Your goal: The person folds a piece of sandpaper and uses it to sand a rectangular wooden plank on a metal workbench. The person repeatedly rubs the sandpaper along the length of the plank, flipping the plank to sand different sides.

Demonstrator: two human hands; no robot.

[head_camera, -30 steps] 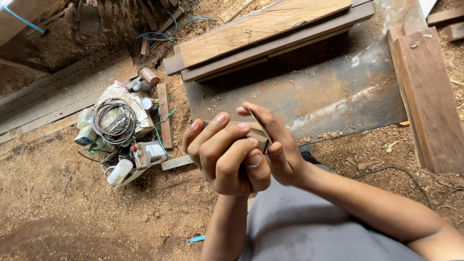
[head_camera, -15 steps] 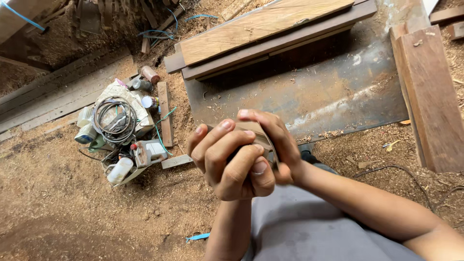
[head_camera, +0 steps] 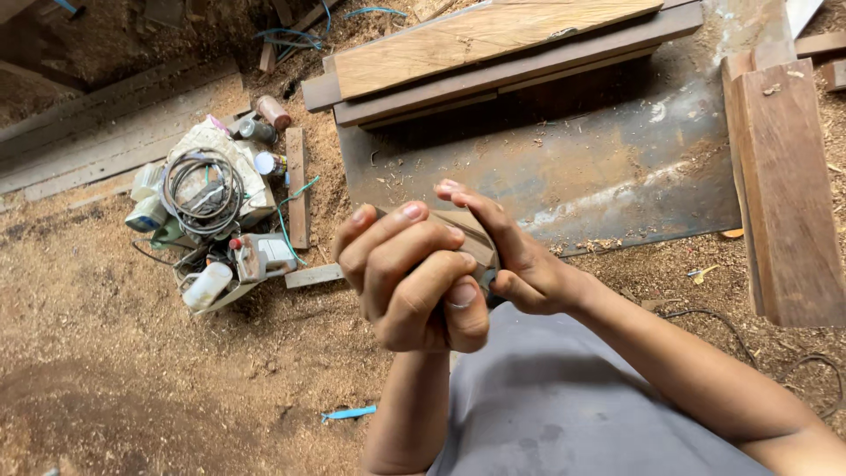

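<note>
Both my hands meet in the middle of the head view, above my grey-clad lap. My left hand [head_camera: 407,275] is curled into a fist around the lower end of a small brownish wooden piece [head_camera: 471,240]. My right hand [head_camera: 509,256] comes in from the right and grips the same piece from behind, fingers stretched over its top. Most of the piece is hidden by my fingers, so its full shape is unclear.
Sawdust covers the ground. A pile of clutter [head_camera: 211,220] with a coiled cable, cans and bottles lies at the left. Long wooden planks [head_camera: 493,44] rest on a rusty metal sheet [head_camera: 608,167] ahead. Another plank [head_camera: 789,185] lies at the right. A blue scrap [head_camera: 348,412] lies near my knee.
My hands have closed more tightly around the small piece and shifted slightly; the left fingers curled further into a fist. The view tilted a little.
</note>
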